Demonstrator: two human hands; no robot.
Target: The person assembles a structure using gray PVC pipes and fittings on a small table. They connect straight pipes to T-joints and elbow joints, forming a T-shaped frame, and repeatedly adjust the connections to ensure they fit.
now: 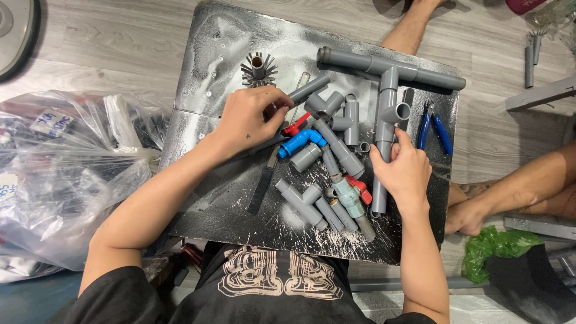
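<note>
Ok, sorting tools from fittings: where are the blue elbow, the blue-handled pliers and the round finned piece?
blue elbow [302,142], head view, on its bend.
blue-handled pliers [443,133], head view, on the right handle.
round finned piece [258,70], head view, on its hub.

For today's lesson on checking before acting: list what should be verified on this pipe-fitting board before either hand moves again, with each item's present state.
1. Left hand has hold of a grey pipe: cannot tell, fingers cover the contact.
2. Right hand on the large grey pipe assembly: ok.
3. Blue elbow fitting free of both hands: ok.
4. Blue-handled pliers within view beside the assembly: ok.
5. Black board uncluttered: not ok, loose fittings crowd its middle.
</note>
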